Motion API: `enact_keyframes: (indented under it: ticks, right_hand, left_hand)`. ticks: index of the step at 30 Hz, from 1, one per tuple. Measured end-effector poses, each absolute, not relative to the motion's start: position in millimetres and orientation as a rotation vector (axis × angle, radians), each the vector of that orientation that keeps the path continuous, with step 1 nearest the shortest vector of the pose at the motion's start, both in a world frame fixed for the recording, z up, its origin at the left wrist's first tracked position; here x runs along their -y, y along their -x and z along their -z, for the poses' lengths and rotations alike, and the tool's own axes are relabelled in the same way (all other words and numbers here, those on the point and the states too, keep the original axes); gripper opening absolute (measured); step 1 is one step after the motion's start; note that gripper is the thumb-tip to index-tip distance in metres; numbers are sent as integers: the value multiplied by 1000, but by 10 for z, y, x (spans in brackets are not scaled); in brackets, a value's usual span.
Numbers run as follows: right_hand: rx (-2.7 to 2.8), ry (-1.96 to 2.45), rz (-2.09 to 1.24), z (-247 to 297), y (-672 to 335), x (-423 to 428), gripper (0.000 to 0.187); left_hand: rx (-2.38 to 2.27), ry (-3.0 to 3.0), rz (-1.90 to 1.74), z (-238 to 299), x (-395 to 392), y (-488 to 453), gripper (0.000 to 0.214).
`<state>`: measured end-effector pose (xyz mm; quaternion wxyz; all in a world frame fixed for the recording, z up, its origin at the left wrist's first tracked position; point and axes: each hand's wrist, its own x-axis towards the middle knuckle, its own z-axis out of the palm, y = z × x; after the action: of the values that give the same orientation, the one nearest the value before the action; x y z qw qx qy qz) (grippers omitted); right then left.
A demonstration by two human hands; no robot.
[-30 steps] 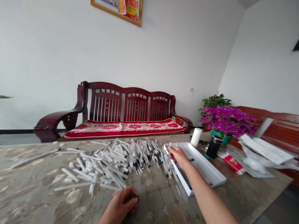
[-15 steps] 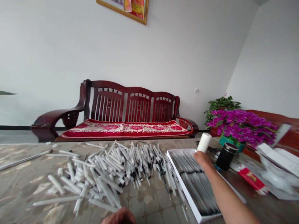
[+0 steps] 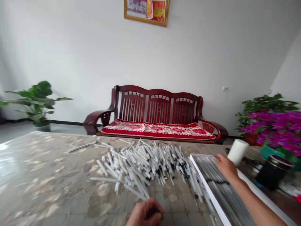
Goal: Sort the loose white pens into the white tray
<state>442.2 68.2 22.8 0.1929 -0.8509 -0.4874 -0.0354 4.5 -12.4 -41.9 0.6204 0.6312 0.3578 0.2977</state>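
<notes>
My left hand is at the near edge of the view, just in front of the pile, its fingers curled in. Whatever it may hold is hidden. My right hand lies over the far end of a shallow white box, fingers bent down together at its contents; what they pinch cannot be made out. Inside the box, slim grey pens with black parts lie side by side in rows. Between my hands and beyond spreads a loose pile of whitish pens, some with black ends.
A white roll and a black cup stand right of the box. Purple flowers are behind them. A long thin rod lies left of the pile. Beyond the table is a wooden bench.
The view has swung left, so the table's contents appear farther right. My left hand shows more fully now. My right hand stays over the far end of the box.
</notes>
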Motion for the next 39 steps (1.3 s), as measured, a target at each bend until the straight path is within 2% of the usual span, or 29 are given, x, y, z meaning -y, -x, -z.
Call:
enact_keyframes:
  ticks: [6, 8, 11, 14, 17, 23, 31, 39]
  right_hand:
    - [1810, 1589, -6, -123, -2678, -549, 36]
    - [1888, 1488, -9, -20, -2162, -415, 39]
    - [1938, 1450, 35, 163, -1735, -293, 42]
    - [1927, 1485, 137, 331, -1662, -290, 42]
    - [1878, 1503, 194, 483, -1731, -334, 40]
    - [1721, 1431, 175, 739, -1854, -344, 39]
    - [1488, 1456, -9, 786, -1929, -356, 40]
    - [1347, 1503, -195, 735, -1945, -293, 46]
  left_hand:
    - [-1042, -1630, -1050, 261, 200, 6, 19]
    - [-1205, -1646, -1176, 174, 153, 104, 22]
    - [-1498, -1824, -1135, -24, -8, 307, 31]
    - [-1788, -2015, -862, -236, -239, 482, 50]
    - [-1952, -2150, -584, -357, -500, 552, 58]
    - [-1880, -2276, -363, -219, -954, 449, 61]
    - [-1967, -2253, -447, 196, -803, 15, 57]
    - [-1965, -2172, -526, 341, -489, -475, 62]
